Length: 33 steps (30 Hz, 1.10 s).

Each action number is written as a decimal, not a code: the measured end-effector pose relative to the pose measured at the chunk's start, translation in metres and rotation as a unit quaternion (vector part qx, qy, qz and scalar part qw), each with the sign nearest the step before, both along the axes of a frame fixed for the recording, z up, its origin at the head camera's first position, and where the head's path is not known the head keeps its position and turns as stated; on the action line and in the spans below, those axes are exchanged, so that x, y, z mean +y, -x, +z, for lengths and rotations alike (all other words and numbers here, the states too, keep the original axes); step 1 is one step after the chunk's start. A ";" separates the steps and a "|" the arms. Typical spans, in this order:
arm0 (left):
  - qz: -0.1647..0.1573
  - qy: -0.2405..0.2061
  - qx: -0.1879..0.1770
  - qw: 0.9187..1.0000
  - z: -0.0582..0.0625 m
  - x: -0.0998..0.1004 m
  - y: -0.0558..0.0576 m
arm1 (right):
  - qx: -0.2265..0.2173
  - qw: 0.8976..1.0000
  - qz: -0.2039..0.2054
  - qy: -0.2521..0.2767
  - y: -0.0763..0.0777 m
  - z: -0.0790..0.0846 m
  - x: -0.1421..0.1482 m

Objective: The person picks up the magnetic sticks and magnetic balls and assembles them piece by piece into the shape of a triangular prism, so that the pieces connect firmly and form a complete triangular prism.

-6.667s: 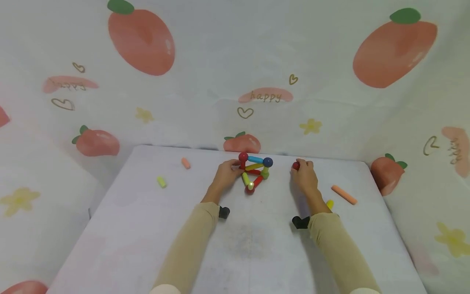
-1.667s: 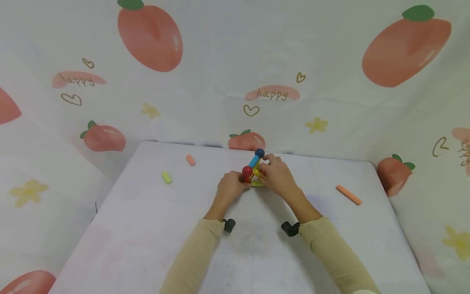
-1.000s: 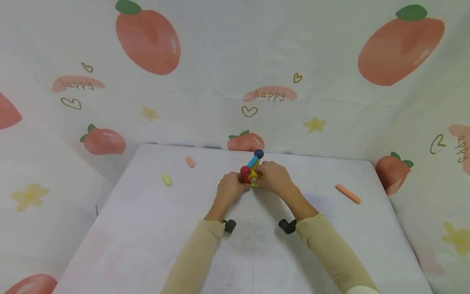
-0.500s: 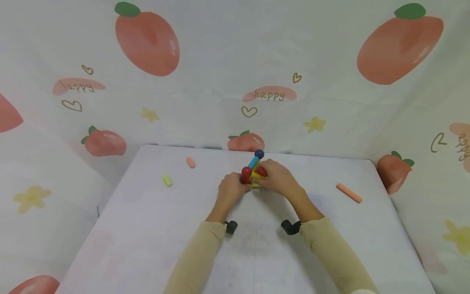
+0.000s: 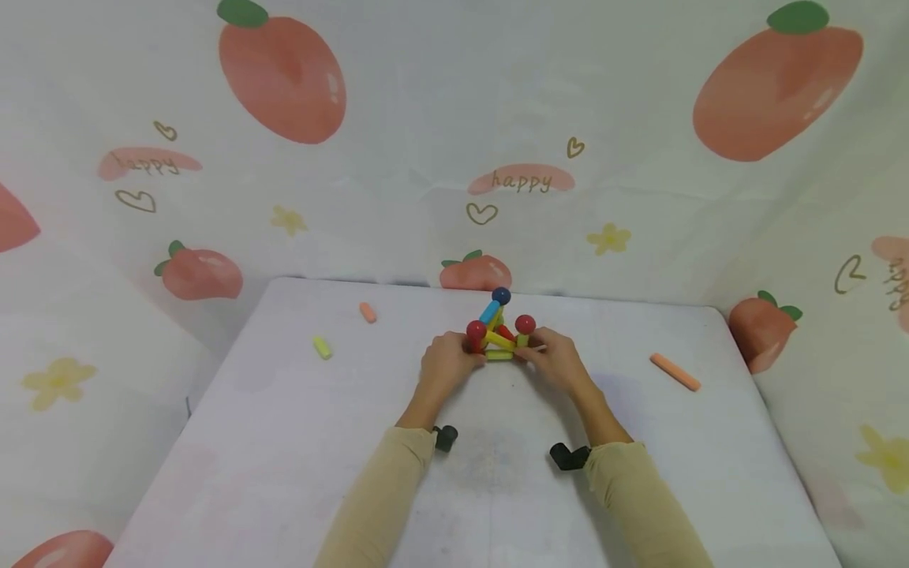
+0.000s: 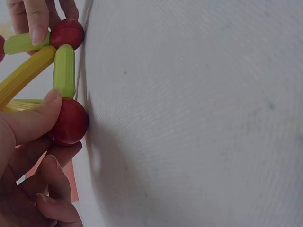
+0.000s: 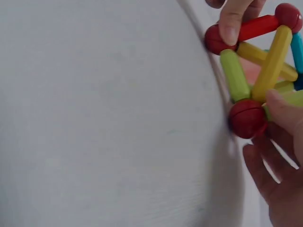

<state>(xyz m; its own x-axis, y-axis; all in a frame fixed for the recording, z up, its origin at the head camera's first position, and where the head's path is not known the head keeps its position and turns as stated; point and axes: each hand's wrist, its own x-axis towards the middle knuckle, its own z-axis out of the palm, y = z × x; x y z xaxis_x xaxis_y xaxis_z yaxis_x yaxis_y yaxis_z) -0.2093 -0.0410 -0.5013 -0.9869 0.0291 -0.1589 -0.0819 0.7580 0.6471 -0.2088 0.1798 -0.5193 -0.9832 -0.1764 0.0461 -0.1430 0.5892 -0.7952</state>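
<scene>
A frame of magnetic rods and balls stands near the table's back edge. My left hand [image 5: 447, 367] pinches the red ball [image 6: 68, 122] at its lower left corner. Opposite, my right hand [image 5: 559, 361] grips the lower right corner, thumb by the lime upright rod and fingers beside the red ball [image 7: 248, 118]. A lime rod [image 5: 499, 355] joins these corners, and a yellow rod [image 5: 499, 340] slants across the front. Upper corners carry a red ball [image 5: 476, 330], another red ball [image 5: 525, 324] and a blue ball [image 5: 501, 296]; a light blue rod [image 5: 490, 312] runs towards the blue one.
A long orange rod [image 5: 675, 371] lies right of the hands on the white table [image 5: 490, 497]. To the left lie a short orange rod [image 5: 367, 312] and a short lime rod [image 5: 322, 347]. A fruit-patterned cloth [image 5: 398, 158] hangs behind.
The frame has turned, and the yellow rod from beside the right sleeve now crosses its front. The red ball once in my right hand tops the right corner; that hand has shifted down and right.
</scene>
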 end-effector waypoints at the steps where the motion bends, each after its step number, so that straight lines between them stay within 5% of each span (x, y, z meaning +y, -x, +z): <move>1: 0.002 0.000 -0.001 1.000 0.000 0.000 0.000 | 0.008 1.000 -0.001 0.006 0.000 -0.001 0.000; 9: -0.017 -0.003 -0.011 1.000 0.001 -0.007 0.000 | 0.020 1.000 -0.002 0.019 -0.003 -0.006 -0.004; 14: -0.023 -0.040 -0.013 0.999 0.011 -0.046 0.007 | 0.010 1.000 -0.003 0.014 -0.004 -0.006 -0.004; 19: 0.062 -0.059 0.049 0.995 0.019 -0.126 0.019 | 0.010 1.000 -0.011 0.005 -0.006 -0.007 -0.003; 24: 0.196 -0.076 0.073 0.975 0.010 -0.198 0.012 | 0.010 1.000 -0.009 0.007 -0.006 -0.009 -0.003; 28: 0.233 -0.081 0.043 0.968 0.000 -0.228 0.003 | 0.000 1.000 -0.016 0.012 -0.007 -0.009 -0.002; 33: 0.244 -0.083 0.016 0.966 -0.009 -0.240 0.000 | -0.002 1.000 -0.011 0.014 -0.005 -0.011 -0.002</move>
